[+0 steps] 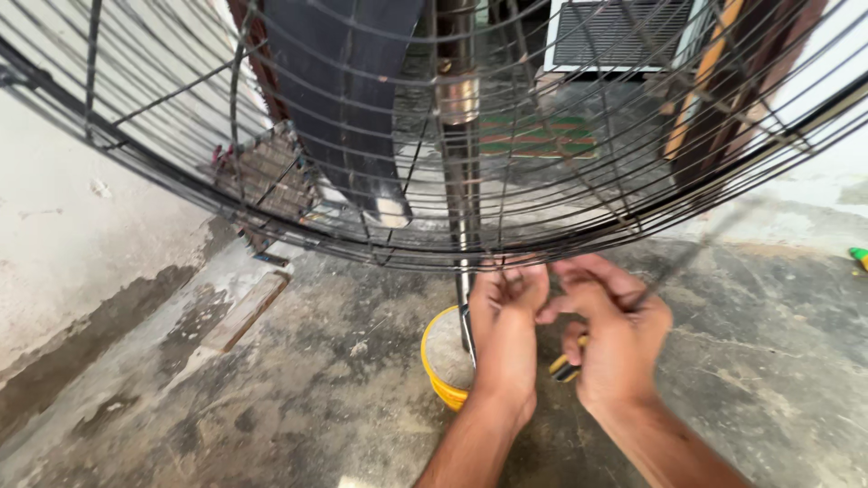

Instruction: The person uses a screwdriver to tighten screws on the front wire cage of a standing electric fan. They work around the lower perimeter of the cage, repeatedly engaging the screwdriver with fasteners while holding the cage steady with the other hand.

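Left hand [506, 312] pinches the bottom rim of the black wire fan guard [271, 194]. Right hand [615, 325], just beside it, is clenched around a yellow-and-black tool [566, 366]. Yellow-rimmed base [434, 370] stands on the concrete floor [271, 398] below.

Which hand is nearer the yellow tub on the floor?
Left. The left hand hangs right over the yellow tub; the right hand is off to its side.

Packages, labels, signs, screens: none in view. No box, bag, wrapper, tag, sticker, notice or display shows anywhere on the floor, on the wall at the left, or behind the wire bars across the upper part of the view.
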